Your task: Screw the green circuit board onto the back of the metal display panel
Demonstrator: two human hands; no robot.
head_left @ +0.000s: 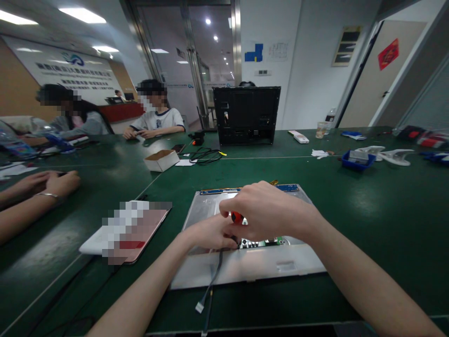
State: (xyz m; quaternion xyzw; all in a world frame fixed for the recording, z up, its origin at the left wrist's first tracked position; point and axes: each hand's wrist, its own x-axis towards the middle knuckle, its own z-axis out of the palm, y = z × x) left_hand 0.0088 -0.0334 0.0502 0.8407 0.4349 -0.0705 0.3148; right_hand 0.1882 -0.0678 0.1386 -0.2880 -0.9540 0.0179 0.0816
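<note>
My right hand [268,210] is closed round a red and black handle [237,217], which looks like a screwdriver's; its tip is hidden. My left hand [213,232] lies close beside it, fingers pinched low at a green circuit board [259,243]; what they hold is hidden. The board sits on a flat silver display panel [305,262], with a blue strip [213,191] along its far edge. From under my left fingers a dark cable [218,271] runs over the panel's near edge to a white connector [199,307].
Left of the panel lie a white and pink pad-like item [154,229], partly blurred out, and another person's hands [58,185]. Farther back are a small open box [161,160], coiled black cable [206,156], an upright black casing [247,114] and a blue tray [356,164]. Two people sit at the far left.
</note>
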